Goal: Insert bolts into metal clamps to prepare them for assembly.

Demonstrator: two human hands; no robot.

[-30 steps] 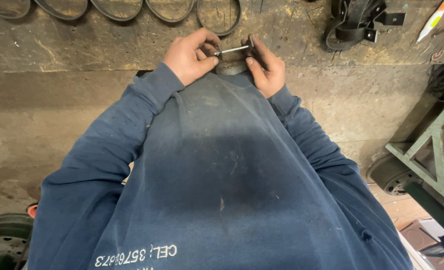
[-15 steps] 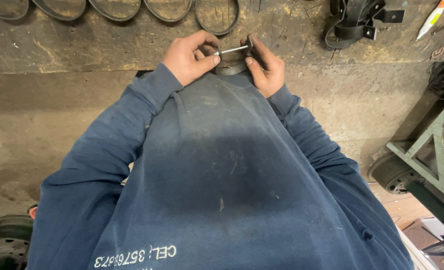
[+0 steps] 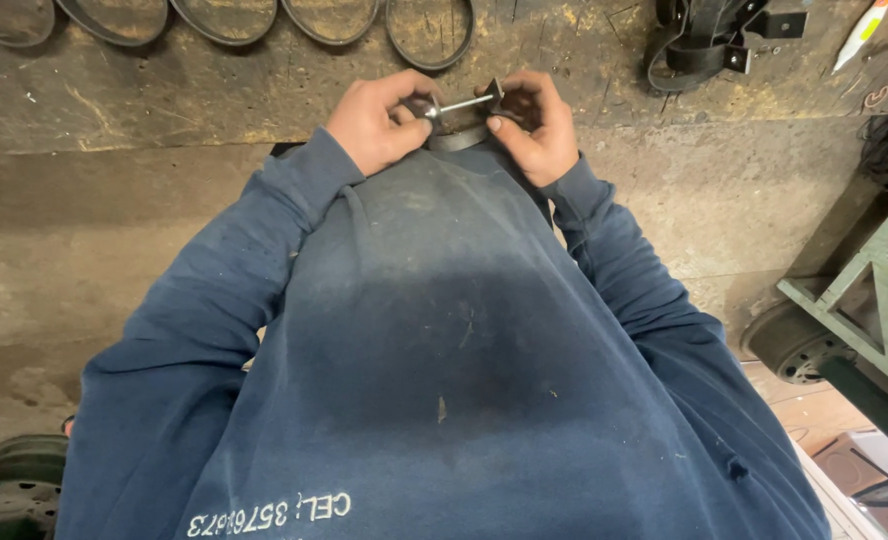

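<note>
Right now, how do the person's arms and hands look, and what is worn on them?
Both arms wear long dark blue sweatshirt sleeves with ribbed cuffs, dusty and lightly stained. The left hand and right hand are bare: no gloves. No rings or watch can be seen.

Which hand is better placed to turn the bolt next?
Left, probably. The left hand pinches the rounded head of the bolt in its fingertips, so it could twist it. The right hand grips the dark band clamp at the bolt's far end, so it looks better placed to steady.
</note>
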